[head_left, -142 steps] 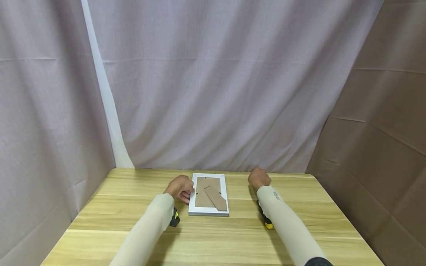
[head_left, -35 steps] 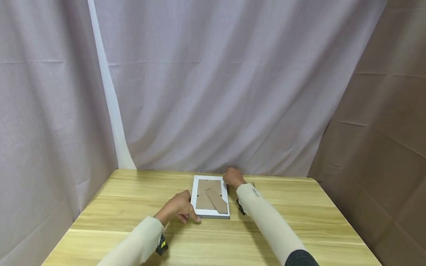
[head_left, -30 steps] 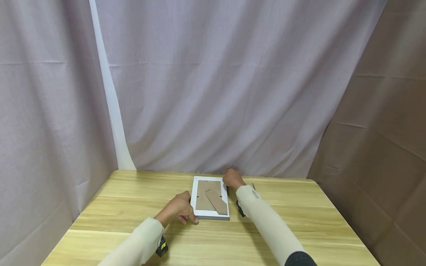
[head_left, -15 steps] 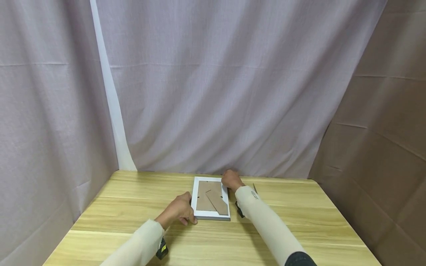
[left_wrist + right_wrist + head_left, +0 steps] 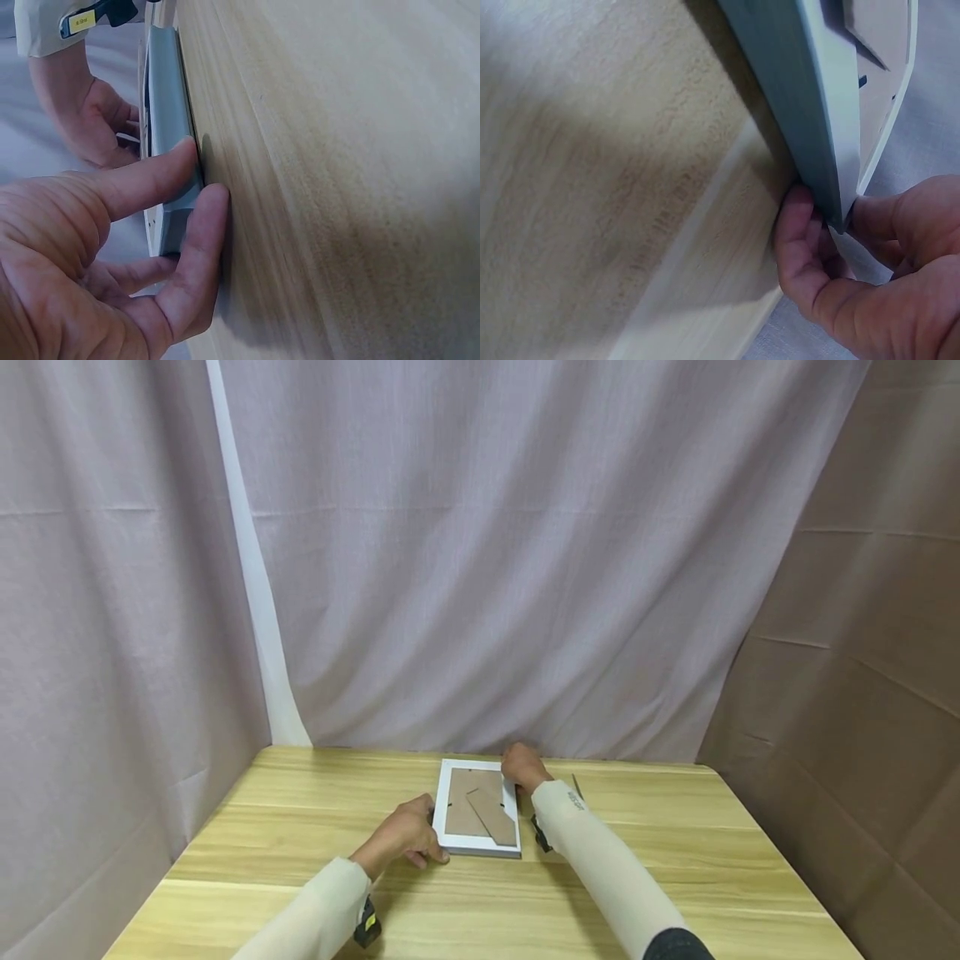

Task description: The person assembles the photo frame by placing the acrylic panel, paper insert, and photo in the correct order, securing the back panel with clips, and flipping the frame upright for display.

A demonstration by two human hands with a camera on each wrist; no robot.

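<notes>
Both hands are gripping the face-down white picture frame point(image 5: 477, 810) at opposite corners, left hand point(image 5: 401, 840) fingers pinching the near-left corner and right hand point(image 5: 522, 767) fingers the far-right, so the next move likely calls for an even lift off the bench point(image 5: 675, 860).

Frame point(image 5: 477, 849) between the hands, smooth matt white, backing point(image 5: 480, 810) brown matt cardboard, table point(image 5: 675, 827) light wood-grain, curtain point(image 5: 480, 568) behind, matt cloth

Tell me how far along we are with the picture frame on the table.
Done: the picture frame lies face down on the table, cardboard back and stand showing. In hand: the left hand pinches its near left corner and the right hand its far right corner, a grip at opposite corners. Left: the frame is not yet lifted or turned; the back panel is still in place.
</notes>
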